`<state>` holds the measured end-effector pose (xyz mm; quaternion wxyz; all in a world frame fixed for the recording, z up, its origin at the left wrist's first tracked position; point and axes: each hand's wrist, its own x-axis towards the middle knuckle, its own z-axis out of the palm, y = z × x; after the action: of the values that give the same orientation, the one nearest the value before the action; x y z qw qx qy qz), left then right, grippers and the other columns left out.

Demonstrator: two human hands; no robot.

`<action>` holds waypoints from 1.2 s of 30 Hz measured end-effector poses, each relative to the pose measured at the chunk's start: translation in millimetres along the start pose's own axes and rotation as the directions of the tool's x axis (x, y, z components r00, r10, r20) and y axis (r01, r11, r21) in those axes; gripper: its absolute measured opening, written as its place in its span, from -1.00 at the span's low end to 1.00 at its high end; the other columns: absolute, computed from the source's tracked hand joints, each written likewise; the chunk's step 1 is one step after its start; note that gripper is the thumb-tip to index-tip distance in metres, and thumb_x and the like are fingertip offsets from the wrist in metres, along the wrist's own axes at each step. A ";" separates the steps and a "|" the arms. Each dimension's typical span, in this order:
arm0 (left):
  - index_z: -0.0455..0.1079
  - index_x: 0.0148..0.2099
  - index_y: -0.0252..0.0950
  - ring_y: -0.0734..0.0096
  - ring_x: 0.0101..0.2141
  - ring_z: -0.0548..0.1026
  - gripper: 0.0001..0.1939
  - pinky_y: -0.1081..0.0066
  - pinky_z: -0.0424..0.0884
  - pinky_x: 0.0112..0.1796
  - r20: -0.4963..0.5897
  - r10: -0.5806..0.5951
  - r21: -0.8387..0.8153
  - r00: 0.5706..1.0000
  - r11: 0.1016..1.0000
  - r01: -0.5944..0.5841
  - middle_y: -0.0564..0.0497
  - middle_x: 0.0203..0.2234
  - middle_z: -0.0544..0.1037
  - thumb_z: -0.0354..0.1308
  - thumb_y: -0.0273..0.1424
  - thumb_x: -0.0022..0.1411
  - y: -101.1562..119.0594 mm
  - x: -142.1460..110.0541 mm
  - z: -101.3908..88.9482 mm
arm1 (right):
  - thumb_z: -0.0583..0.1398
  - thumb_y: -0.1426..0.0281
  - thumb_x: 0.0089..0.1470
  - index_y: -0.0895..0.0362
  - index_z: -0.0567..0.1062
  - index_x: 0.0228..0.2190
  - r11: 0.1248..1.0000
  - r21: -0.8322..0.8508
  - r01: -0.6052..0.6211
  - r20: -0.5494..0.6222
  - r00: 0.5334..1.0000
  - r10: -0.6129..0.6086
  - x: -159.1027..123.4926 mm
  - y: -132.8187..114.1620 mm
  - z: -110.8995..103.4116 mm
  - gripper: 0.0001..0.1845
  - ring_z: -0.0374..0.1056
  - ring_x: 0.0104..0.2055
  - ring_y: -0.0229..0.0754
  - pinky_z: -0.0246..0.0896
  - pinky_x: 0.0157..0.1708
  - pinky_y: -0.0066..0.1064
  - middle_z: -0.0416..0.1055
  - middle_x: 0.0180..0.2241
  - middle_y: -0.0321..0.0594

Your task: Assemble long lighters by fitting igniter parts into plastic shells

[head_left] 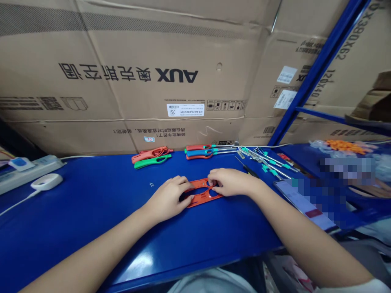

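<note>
Two orange-red plastic halves of a lighter handle lie side by side on the blue table, an upper half (200,184) and a lower half (201,199). My left hand (169,199) grips their left ends, fingers on the upper half and thumb on the lower one. Over the right part of the upper half, near its finger loop, my right hand (230,182) is closed in a pinch. Its fingertips hide whatever small piece may be between them.
Behind lie red handles (149,154), a green handle (152,161) and long-necked lighters (200,153). Metal tubes with teal parts (271,160), a screwdriver (249,169) and a phone (305,205) are to the right. A power strip (30,175) sits left; cardboard (128,49) walls the back.
</note>
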<state>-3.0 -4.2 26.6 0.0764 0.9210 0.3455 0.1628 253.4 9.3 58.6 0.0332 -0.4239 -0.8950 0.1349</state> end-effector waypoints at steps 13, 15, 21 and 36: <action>0.29 0.30 -0.20 0.08 0.17 0.40 -0.52 0.04 0.31 0.17 -0.011 0.120 -0.061 0.993 0.991 -0.121 -0.13 0.20 0.44 0.09 -0.23 0.39 12.3 -2.8 4.6 | 0.24 0.44 0.13 0.14 0.46 -0.34 0.997 0.079 0.002 -0.143 0.990 0.010 -0.2 1.7 14.9 -0.97 0.27 -0.38 -0.27 0.02 -0.42 -0.46 0.45 -0.31 -0.24; 0.25 0.34 -0.18 0.04 0.22 0.35 -0.48 -0.03 0.24 0.22 -0.004 0.128 -0.061 0.992 0.990 -0.128 -0.14 0.24 0.39 0.11 -0.23 0.38 10.0 -2.4 7.5 | 0.24 0.43 0.14 0.14 0.47 -0.33 0.996 0.090 0.014 -0.156 0.988 0.000 0.0 2.7 16.3 -0.97 0.27 -0.39 -0.28 0.03 -0.41 -0.46 0.45 -0.31 -0.24; 0.34 0.27 -0.11 0.07 0.23 0.35 -0.59 -0.03 0.22 0.22 0.017 0.120 -0.048 0.993 0.992 -0.119 -0.09 0.23 0.41 0.05 -0.27 0.42 4.5 -0.3 9.8 | 0.21 0.46 0.18 0.14 0.49 -0.26 0.996 0.070 0.047 -0.170 0.985 -0.035 -0.2 1.8 19.2 -0.94 0.31 -0.34 -0.25 0.10 -0.36 -0.44 0.45 -0.24 -0.20; 0.42 0.20 -0.14 0.08 0.14 0.43 -0.62 0.08 0.39 0.12 -0.002 0.092 0.012 0.996 0.996 -0.091 -0.05 0.15 0.49 0.07 -0.32 0.38 2.2 -0.1 9.1 | 0.28 0.49 -0.05 0.16 0.60 -0.24 0.453 0.048 -0.890 -0.397 0.399 0.826 -61.1 116.7 -28.2 -0.75 0.49 -0.19 0.08 0.33 -0.25 -0.24 0.53 -0.21 0.09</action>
<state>1.4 -6.2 18.6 0.0630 0.9361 0.3040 0.1654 384.8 38.9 57.5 0.0877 -0.8422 -0.5313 -0.0262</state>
